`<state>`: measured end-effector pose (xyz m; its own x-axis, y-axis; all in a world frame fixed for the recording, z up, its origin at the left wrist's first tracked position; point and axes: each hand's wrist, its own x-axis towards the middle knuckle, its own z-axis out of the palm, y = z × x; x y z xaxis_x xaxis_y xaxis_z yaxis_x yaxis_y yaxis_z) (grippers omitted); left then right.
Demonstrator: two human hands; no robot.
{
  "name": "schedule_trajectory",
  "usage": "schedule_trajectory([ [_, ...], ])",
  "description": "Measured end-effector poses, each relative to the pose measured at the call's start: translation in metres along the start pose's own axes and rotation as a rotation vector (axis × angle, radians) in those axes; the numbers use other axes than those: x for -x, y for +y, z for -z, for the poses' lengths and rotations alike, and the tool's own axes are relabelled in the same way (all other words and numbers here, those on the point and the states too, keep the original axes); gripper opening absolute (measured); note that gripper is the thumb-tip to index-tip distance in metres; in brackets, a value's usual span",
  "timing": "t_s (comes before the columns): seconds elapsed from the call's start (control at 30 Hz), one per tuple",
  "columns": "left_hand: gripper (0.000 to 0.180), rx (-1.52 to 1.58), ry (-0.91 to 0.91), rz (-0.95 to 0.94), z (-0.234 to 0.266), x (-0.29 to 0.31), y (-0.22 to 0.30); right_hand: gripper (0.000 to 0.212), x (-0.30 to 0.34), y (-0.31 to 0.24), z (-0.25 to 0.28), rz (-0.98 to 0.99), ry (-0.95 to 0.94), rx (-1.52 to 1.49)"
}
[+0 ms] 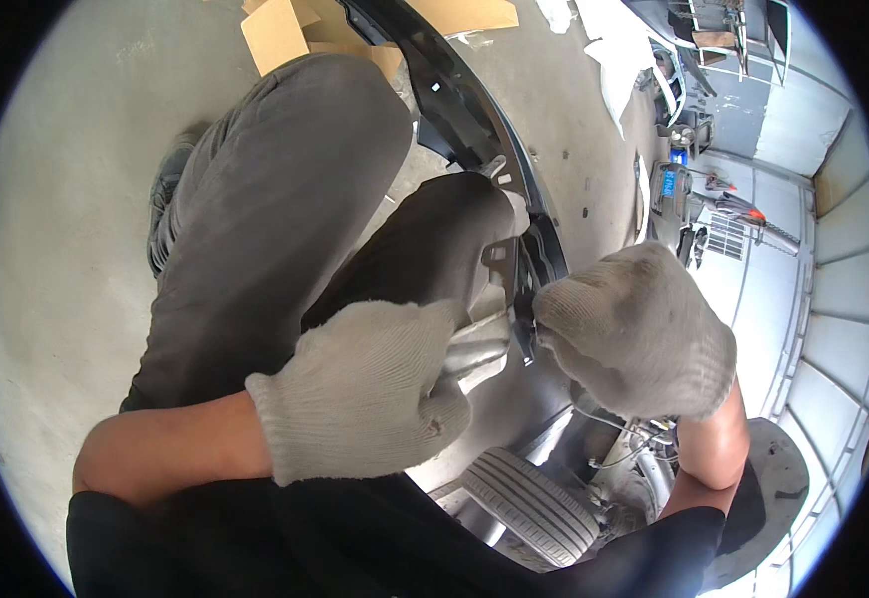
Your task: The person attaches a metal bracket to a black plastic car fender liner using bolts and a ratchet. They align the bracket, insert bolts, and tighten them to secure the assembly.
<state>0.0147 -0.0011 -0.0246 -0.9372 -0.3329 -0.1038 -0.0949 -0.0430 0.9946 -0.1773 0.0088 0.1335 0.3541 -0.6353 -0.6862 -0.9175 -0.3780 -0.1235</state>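
L hand (370, 389) half-curled, R hand (639, 334) bunched at edge of black car panel (469, 120) — fingertips hidden, can't tell what either pinches. Panel runs beside R knee (444, 214), prob. for bracing — hands flank near end, likely for steadiness.

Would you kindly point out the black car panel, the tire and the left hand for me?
Black car panel (469, 115): head view, on its broad dark face.
Tire (532, 506): head view, on the middle of its tread.
Left hand (365, 389): head view, on the back of its glove.
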Motion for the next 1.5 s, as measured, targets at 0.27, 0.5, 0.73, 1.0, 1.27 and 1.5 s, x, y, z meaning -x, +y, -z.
schedule_trajectory([
  [0.27, 0.041, 0.209, -0.096, 0.024, 0.006, 0.005, 0.001, 0.012, -0.002, 0.008, -0.001, 0.054, 0.098, -0.136],
  [0.5, 0.032, 0.489, 0.005, -0.036, -0.017, -0.002, -0.02, 0.011, 0.001, 0.004, -0.001, 0.01, 0.103, -0.111],
  [0.73, 0.039, 1.161, -0.333, 0.293, -0.005, -0.005, -0.021, 0.009, 0.007, 0.007, -0.013, -0.016, 0.164, -0.162],
  [1.0, 0.035, 1.095, -0.211, 0.377, 0.005, -0.001, -0.002, 0.015, 0.003, -0.013, -0.006, -0.034, 0.137, 0.034],
  [1.27, 0.036, 0.986, -0.146, 0.33, 0.0, 0.001, -0.001, 0.027, 0.001, -0.006, -0.021, -0.138, 0.1, -0.205],
  [1.5, 0.038, 0.869, -0.23, 0.516, 0.006, -0.001, -0.005, 0.026, -0.008, -0.013, -0.033, -0.067, 0.188, 0.025],
])
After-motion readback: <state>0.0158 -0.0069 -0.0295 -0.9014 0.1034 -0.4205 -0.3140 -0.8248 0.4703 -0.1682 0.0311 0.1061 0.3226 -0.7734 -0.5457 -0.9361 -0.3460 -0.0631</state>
